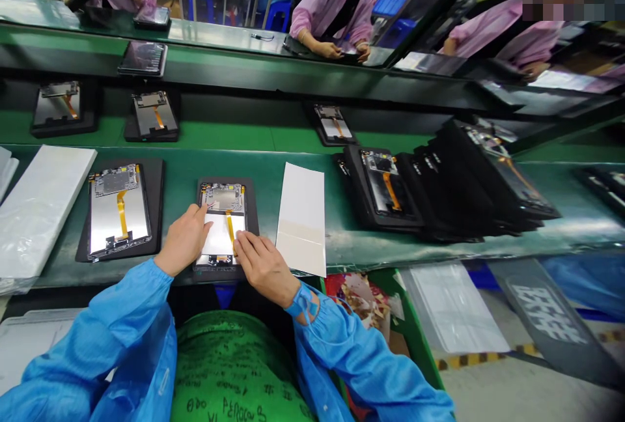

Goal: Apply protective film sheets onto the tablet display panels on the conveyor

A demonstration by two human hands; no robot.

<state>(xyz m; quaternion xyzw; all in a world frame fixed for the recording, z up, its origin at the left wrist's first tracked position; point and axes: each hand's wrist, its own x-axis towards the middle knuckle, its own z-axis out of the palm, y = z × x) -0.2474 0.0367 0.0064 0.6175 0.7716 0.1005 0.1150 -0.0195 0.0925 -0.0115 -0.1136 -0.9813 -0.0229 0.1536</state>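
An opened tablet lies on a black foam pad in front of me, its circuit board at the top and an orange ribbon cable down its middle. My left hand is at the tablet's left side, index fingertip on the board's lower left corner, thumb apart from it. From the right, my right hand rests its extended fingertips on the tablet beside the lower part of the ribbon cable. Neither hand visibly grips anything. Left of them sits a second opened tablet on its own black pad.
A white card lies right of my hands. Farther right is a row of leaning black pads with opened tablets. A wrapped white stack is at left. Below the bench edge stands a green bin of scraps. Co-workers sit opposite.
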